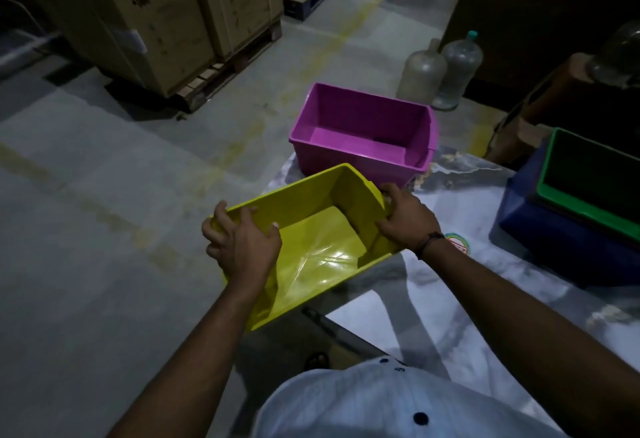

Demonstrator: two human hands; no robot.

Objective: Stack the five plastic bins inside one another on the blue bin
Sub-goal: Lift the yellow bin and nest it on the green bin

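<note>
A yellow bin [311,240] hangs partly over the left edge of the marble-patterned table [460,285]. My left hand [242,240] grips its near-left rim, fingers curled over the edge. My right hand [405,217] grips the right end wall. Behind it a purple bin [363,132] stands empty at the table's far corner. At the right a green bin [588,191] sits nested inside the blue bin [561,243].
Two large dusty water jugs [440,74] stand on the floor beyond the purple bin. Tall cardboard boxes on pallets [166,22] line the far left. A brown box [554,105] sits behind the blue bin. Grey concrete floor [104,229] stretches left of the table.
</note>
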